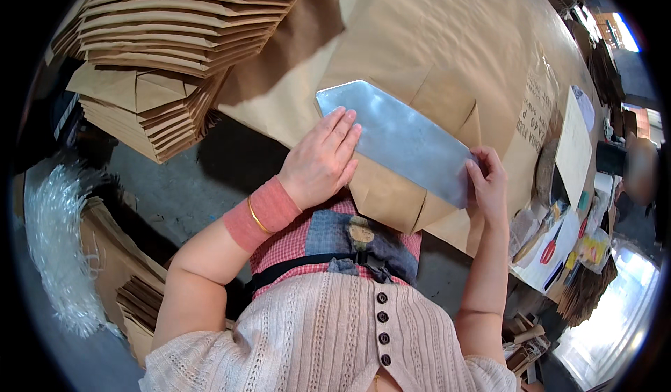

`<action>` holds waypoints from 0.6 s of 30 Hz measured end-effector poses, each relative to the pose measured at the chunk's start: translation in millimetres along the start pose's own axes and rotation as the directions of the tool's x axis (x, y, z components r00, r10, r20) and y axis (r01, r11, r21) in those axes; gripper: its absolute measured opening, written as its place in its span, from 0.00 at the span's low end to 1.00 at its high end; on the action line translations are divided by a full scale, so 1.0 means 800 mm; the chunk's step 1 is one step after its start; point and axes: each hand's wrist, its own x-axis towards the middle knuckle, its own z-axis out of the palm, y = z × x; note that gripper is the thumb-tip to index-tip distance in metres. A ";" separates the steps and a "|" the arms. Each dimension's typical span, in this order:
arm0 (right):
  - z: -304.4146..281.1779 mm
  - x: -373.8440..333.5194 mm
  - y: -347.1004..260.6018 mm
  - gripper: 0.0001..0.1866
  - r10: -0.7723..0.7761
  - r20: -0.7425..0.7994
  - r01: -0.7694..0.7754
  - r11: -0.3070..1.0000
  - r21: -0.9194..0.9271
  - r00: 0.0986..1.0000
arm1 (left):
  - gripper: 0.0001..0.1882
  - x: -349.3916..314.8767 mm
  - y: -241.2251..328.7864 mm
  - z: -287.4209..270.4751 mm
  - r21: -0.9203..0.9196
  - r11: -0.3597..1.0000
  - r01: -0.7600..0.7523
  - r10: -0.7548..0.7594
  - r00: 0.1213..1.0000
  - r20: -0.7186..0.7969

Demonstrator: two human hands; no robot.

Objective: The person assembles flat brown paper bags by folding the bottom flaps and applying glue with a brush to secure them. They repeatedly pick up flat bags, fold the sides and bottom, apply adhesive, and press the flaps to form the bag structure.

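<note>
A flat grey metal plate (398, 137) with an angled left end lies across the folded bottom of a brown paper bag (388, 193) on the table. My left hand (321, 158) rests flat on the plate's left part, fingers stretched and close side by side. At the plate's right end, my right hand (489, 179) is closed on its edge, thumb on the near face and fingers curled at the rim. Folded paper flaps (447, 102) show beyond the plate's far edge. What lies under the plate is hidden.
Tall stacks of folded brown paper bags (182, 25) stand at the far left. A bundle of clear plastic strands (63, 252) hangs at the left. To the right lie red-handled scissors (551, 247), a pale board (573, 151) and clutter. Brown paper (447, 28) covers the tabletop.
</note>
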 end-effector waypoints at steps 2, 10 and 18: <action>-0.002 -0.009 -0.015 0.11 -0.043 -0.050 0.031 0.975 -0.222 0.998 | 0.26 0.006 0.006 -0.001 0.006 1.000 0.019 -0.020 0.999 0.028; 0.081 -0.036 -0.042 0.29 -0.418 -0.050 0.339 0.794 -0.505 0.907 | 0.24 0.004 0.006 0.007 0.068 0.997 -0.036 0.031 0.997 0.076; 0.079 -0.041 -0.034 0.35 -0.427 -0.108 0.354 0.846 -0.398 0.898 | 0.26 0.005 0.005 0.003 0.131 0.989 -0.069 0.048 0.985 0.163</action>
